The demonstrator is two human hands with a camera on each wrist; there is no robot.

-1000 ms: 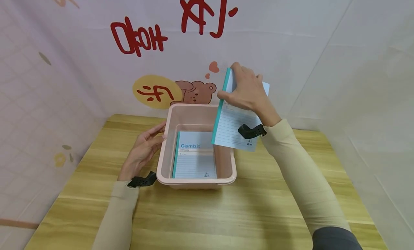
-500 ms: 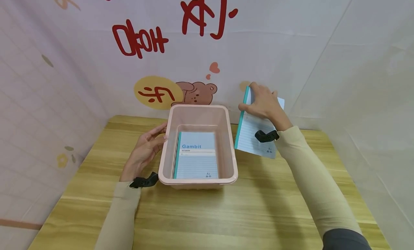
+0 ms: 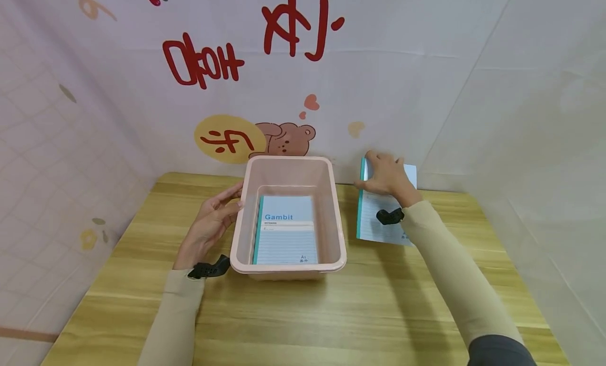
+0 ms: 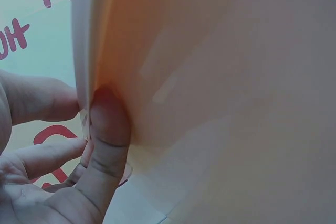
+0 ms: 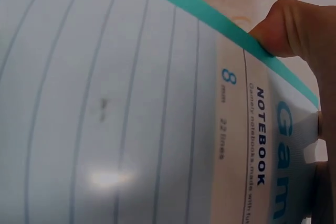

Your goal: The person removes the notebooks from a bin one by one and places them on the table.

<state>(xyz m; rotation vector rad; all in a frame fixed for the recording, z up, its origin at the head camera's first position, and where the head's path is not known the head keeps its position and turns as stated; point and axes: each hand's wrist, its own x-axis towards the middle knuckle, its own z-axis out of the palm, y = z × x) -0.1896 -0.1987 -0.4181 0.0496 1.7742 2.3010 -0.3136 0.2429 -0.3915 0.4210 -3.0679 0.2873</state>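
My left hand [image 3: 208, 224] grips the left rim of a pink plastic bin [image 3: 289, 269]; the left wrist view has the thumb [image 4: 109, 124] against its wall and other fingertips at the rim. Inside the bin lies a light blue notebook [image 3: 286, 245] with a teal spine and "Gambit" on its cover. Right of the bin, my right hand [image 3: 388, 176] holds a matching notebook [image 3: 371, 214] from above, low over the table. In the right wrist view, the thumb [image 5: 278, 30] presses on that notebook's teal spine [image 5: 210, 17], and its other fingers are partly hidden at the far side.
The wooden table [image 3: 293, 324] runs back to a pale wall sheet [image 3: 402, 92] with red lettering and a cartoon bear [image 3: 289, 140]. More pale sheeting closes off both sides. Each wrist wears a black camera band [image 3: 210, 268].
My right hand has carried its notebook from above the bin's right side out to the right, then down close to the table. My left hand has stayed on the bin's rim.
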